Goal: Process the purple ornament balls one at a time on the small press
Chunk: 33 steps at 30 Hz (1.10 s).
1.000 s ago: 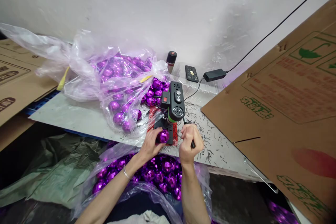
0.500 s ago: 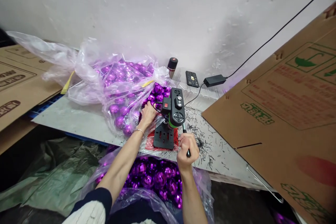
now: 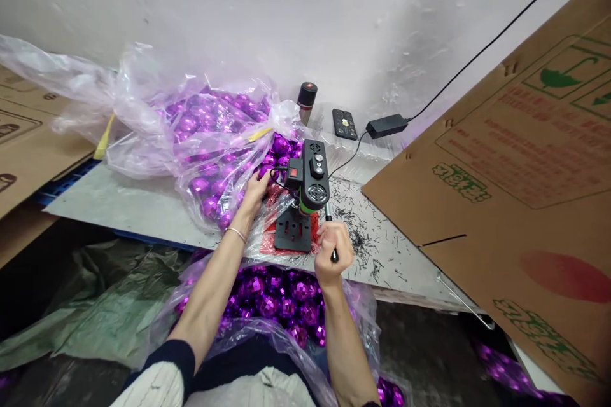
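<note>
Head view: right fingers (image 3: 329, 238) clench the handle (image 3: 335, 256), left fingers (image 3: 263, 179) near balls (image 3: 281, 147).

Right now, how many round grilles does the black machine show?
2 on the black machine: far grille and near grille, at opposite ends of its top. Others may be hidden.
</note>
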### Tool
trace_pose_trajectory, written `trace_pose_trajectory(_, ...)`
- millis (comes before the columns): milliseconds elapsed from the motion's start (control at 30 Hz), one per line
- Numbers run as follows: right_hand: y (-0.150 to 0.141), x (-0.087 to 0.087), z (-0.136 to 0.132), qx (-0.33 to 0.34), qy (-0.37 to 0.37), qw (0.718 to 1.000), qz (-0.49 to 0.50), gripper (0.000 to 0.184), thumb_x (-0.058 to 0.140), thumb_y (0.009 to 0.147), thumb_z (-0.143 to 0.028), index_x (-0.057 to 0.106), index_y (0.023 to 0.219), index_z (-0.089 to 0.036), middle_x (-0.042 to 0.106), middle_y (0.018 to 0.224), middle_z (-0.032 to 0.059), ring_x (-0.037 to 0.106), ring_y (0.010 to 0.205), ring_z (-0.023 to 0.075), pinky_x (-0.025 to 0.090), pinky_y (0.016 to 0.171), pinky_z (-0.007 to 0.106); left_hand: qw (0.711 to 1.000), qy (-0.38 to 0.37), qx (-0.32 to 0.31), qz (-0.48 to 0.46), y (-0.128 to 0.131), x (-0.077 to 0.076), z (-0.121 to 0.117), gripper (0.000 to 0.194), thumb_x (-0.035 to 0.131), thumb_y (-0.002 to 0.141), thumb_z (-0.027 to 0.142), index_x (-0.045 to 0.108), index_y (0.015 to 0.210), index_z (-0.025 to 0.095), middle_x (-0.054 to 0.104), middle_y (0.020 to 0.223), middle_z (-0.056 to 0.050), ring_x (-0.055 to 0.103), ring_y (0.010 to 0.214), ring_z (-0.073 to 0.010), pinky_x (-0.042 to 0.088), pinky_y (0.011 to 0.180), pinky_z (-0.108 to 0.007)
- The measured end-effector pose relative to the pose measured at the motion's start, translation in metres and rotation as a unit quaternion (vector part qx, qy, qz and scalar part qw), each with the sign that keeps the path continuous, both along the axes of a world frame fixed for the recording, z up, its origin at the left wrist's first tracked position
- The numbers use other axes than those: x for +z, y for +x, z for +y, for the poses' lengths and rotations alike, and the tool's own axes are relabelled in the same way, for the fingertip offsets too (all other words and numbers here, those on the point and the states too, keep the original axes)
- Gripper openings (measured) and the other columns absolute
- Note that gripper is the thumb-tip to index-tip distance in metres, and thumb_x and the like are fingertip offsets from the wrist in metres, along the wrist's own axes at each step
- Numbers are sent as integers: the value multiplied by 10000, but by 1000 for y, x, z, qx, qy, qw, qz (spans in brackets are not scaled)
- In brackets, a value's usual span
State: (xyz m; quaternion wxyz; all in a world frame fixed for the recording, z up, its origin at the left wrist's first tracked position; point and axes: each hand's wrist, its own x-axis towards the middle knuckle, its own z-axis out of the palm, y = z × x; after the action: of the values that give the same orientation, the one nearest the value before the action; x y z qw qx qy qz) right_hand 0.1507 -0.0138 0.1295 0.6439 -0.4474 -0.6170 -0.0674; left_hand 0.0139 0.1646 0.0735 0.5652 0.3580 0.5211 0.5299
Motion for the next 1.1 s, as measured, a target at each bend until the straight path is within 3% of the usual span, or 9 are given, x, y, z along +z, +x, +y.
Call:
trace_pose_trajectory(100, 0, 0, 0, 2, 1, 1000, 0, 326, 435, 991, -65, 474, 710, -225, 535, 660, -18, 557, 631, 137, 419, 584, 294, 997, -28, -14, -75, -13, -1, -31, 393, 766, 877, 436, 652, 1147, 175, 761, 1019, -77, 717, 719, -150, 614, 698, -292)
trace_pose_trajectory(200, 1, 0, 0, 6, -1, 1000, 2, 319, 445, 981, -61, 489, 711, -225, 546, 662, -14, 561, 629, 142, 419, 574, 299, 989, -44, -58, -132, -28, -4, -70, 451, 785, 866, 412, 638, 1234, 197, 764, 1125, -92, 770, 829, -191, 669, 787, -353)
trace_pose_trajectory(300, 2, -1, 0, 8, -1, 1000, 2, 313, 451, 978, -62, 499, 714, -224, 550, 662, -13, 566, 632, 143, 425, 574, 299, 982, -39, -114, -145, -43, -10, -103, 445, 763, 894, 415, 641, 1279, 228, 766, 1189, -99, 783, 985, -238, 674, 904, -423)
trace_pose_trajectory(400, 2, -2, 0, 5, -5, 1000, -1, 312, 448, 982, -68, 496, 716, -224, 549, 665, -12, 567, 636, 142, 430, 577, 300, 980, -46, -132, -139, -47, -19, -121, 438, 675, 955, 494, 641, 1321, 254, 762, 1227, -104, 784, 994, -241, 670, 925, -454)
trace_pose_trajectory(533, 2, -1, 0, 2, -7, 1000, -4, 312, 441, 983, -59, 488, 722, -224, 545, 675, -11, 563, 644, 137, 431, 584, 296, 989, -31, -120, -82, -32, -33, -125, 535, 700, 928, 514, 625, 1389, 253, 731, 1324, -120, 760, 1096, -267, 648, 957, -457)
trace_pose_trajectory(700, 3, 2, -1, 17, -5, 1000, -17, 308, 442, 977, -43, 485, 730, -222, 539, 678, -19, 569, 652, 128, 438, 587, 277, 985, 87, -111, 101, -4, -52, -124, 660, 789, 839, 511, 626, 1392, 190, 735, 1312, -151, 715, 1209, -315, 582, 1057, -493)
trace_pose_trajectory(867, 4, 3, -2, 19, -12, 1000, -16, 305, 432, 980, -45, 479, 738, -225, 533, 673, -22, 573, 658, 130, 448, 604, 277, 927, 214, -93, 293, 3, -61, -123, 619, 810, 840, 466, 632, 1365, 192, 702, 1365, -167, 670, 1281, -344, 527, 1113, -539)
trace_pose_trajectory(1100, 3, 5, -3, 16, -18, 1000, -17, 307, 431, 968, -39, 482, 730, -226, 546, 684, -16, 566, 643, 128, 435, 576, 273, 875, 287, -113, 373, -2, -58, -115, 562, 764, 892, 417, 607, 1371, 170, 707, 1328, -173, 682, 1252, -338, 554, 1082, -516)
